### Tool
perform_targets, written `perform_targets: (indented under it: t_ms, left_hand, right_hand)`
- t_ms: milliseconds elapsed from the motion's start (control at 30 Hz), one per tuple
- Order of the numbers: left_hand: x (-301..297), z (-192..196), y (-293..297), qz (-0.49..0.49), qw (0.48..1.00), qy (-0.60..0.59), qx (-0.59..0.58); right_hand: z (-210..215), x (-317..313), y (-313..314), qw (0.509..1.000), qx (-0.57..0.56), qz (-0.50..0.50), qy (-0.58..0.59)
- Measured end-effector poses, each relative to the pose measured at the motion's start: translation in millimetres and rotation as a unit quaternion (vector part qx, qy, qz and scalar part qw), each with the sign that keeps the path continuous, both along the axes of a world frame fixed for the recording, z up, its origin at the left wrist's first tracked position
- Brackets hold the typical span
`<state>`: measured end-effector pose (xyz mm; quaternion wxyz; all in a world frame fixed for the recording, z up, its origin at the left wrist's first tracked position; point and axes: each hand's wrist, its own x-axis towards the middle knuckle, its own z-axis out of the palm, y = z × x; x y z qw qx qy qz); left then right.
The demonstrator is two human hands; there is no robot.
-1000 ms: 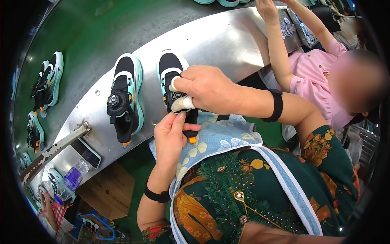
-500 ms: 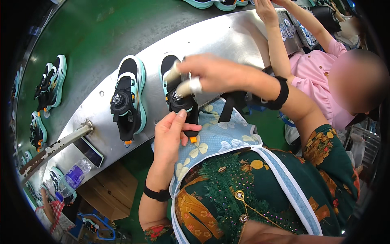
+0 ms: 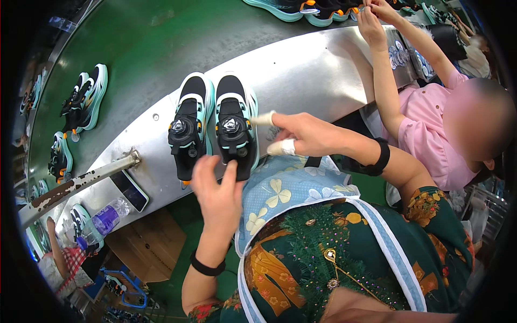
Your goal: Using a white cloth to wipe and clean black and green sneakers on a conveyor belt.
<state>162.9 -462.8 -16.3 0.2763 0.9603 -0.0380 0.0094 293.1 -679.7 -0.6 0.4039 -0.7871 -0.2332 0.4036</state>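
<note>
Two black and mint sneakers stand side by side on the metal ledge, toes pointing away from me: a left sneaker (image 3: pixel 188 110) and a right sneaker (image 3: pixel 232 105), each with a round dial on its tongue. My left hand (image 3: pixel 218 194) is at their heels, fingers apart and slightly blurred, with its fingertips over the heel of the right sneaker. Pale covers wrap the index finger and thumb of my right hand (image 3: pixel 301 134). That hand is open, its index fingertip at the outer side of the right sneaker.
Left of the ledge rises a rusty metal bar (image 3: pixel 81 185), beside a phone (image 3: pixel 130 191) and a plastic bottle (image 3: pixel 105 222). More sneakers (image 3: pixel 89 99) lie on the green belt (image 3: pixel 145 40). At right a co-worker in pink (image 3: pixel 425 116) reaches toward sneakers at the far edge.
The right sneaker now stands close beside the left one, where a gap was before. My right hand has drawn back to its outer side; my left has let go of the heel loop.
</note>
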Motion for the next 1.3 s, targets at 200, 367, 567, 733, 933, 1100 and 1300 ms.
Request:
perform_targets:
  t_ms: [200,367,567,733,933,1100,1300]
  left_hand:
    - [-10.3,13.9,12.4,0.05,0.992,0.036,0.112]
    - [78.1,-13.0,60.0,-0.039,0.994,-0.061,0.086]
    - [226.3,-18.4,125.5,0.115,0.96,0.004,0.254]
    - [229.4,-14.5,49.1,0.039,0.95,-0.263,0.163]
    - [147.4,-40.2,-18.9,0.106,0.967,-0.006,-0.23]
    - [97.8,-48.0,-37.7,0.181,0.908,0.043,-0.376]
    - [87.7,-26.4,17.1,0.188,0.975,0.047,-0.105]
  right_hand:
    - [-1.3,8.4,-13.0,0.994,-0.027,0.09,-0.059]
    - [0.8,71.3,-30.7,0.969,0.004,0.074,-0.237]
    - [1.5,188.7,-70.3,0.855,-0.169,-0.056,-0.487]
    - [-27.6,242.0,-76.1,0.864,-0.302,-0.007,-0.403]
    - [2.9,189.5,-30.5,0.902,-0.189,0.031,-0.387]
    - [11.4,36.0,-9.5,0.971,0.075,0.122,-0.191]
    - [47.8,32.5,-35.3,0.933,0.252,0.244,0.077]
